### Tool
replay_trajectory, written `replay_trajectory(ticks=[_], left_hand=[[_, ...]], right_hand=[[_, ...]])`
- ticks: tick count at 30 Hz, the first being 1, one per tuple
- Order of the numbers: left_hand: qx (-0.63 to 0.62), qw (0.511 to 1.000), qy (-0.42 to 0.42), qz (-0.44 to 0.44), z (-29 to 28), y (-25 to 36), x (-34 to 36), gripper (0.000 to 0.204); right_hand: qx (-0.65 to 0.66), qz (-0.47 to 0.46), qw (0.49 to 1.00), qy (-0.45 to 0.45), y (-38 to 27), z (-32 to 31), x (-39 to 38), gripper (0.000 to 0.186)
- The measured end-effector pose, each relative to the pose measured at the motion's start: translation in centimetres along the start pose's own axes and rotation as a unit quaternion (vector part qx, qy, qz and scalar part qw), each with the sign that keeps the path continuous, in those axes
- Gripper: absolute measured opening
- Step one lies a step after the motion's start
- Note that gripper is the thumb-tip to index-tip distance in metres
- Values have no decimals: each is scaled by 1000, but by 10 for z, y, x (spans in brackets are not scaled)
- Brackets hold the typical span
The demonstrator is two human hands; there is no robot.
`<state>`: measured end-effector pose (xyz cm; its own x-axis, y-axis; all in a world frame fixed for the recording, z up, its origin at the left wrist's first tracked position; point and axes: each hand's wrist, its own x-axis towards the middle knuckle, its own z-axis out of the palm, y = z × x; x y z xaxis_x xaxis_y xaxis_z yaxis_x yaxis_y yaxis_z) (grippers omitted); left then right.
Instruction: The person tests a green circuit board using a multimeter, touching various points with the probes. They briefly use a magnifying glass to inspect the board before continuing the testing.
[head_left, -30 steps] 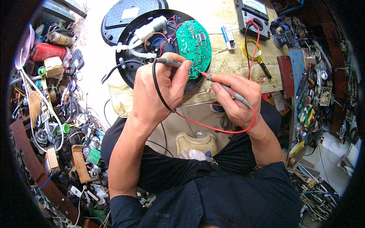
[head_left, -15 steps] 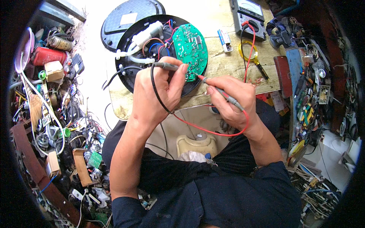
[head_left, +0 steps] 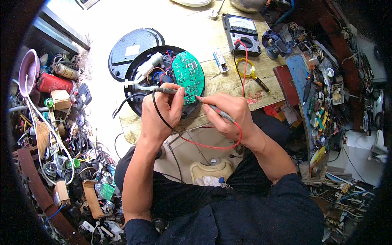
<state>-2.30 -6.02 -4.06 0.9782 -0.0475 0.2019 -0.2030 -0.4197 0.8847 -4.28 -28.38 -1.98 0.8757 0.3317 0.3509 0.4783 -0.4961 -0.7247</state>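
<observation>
A green circuit board point(head_left: 188, 73) lies in a round black housing point(head_left: 130, 75), beside a white pump-like part point(head_left: 150, 64) with tubes and coloured wires. My left hand point(head_left: 164, 110) is closed on a black test probe point(head_left: 166, 90), its tip pointing right at the board's lower part. My right hand point(head_left: 229, 112) grips a red test probe point(head_left: 220, 112) like a pen, with the tip at the board's lower right edge. Whether either tip touches metal is too small to tell. Both leads run toward an analog multimeter point(head_left: 241, 34) on the table.
A yellow-rimmed magnifying glass point(head_left: 254, 76) and a small blue-and-white box point(head_left: 220, 62) lie right of the housing on the wooden table point(head_left: 212, 36). A round dark cover point(head_left: 134, 47) rests behind it. Piled parts point(head_left: 81, 143) crowd the left; tools point(head_left: 322, 110) fill the right.
The view has shifted, so the table items sit lower and further left, and more of the table's far side shows. Both hands still hold their probes at the board's lower part.
</observation>
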Motion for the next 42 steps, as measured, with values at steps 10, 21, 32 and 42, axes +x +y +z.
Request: replay_trajectory(ticks=[10,21,32,42], left_hand=[[118,941,-19,316,-3,32,-24,25],[74,935,-126,324,41,49,-71,33],[40,908,-285,303,70,54,-89,33],[109,840,-447,289,76,47,-93,44]], right_hand=[[-94,-143,985,0,-4,-4,-30,25],[15,21,999,-41,-36,-47,-89,25],[-445,129,886,-3,131,-100,-28,36],[-431,296,851,48,112,-109,-32,36]])
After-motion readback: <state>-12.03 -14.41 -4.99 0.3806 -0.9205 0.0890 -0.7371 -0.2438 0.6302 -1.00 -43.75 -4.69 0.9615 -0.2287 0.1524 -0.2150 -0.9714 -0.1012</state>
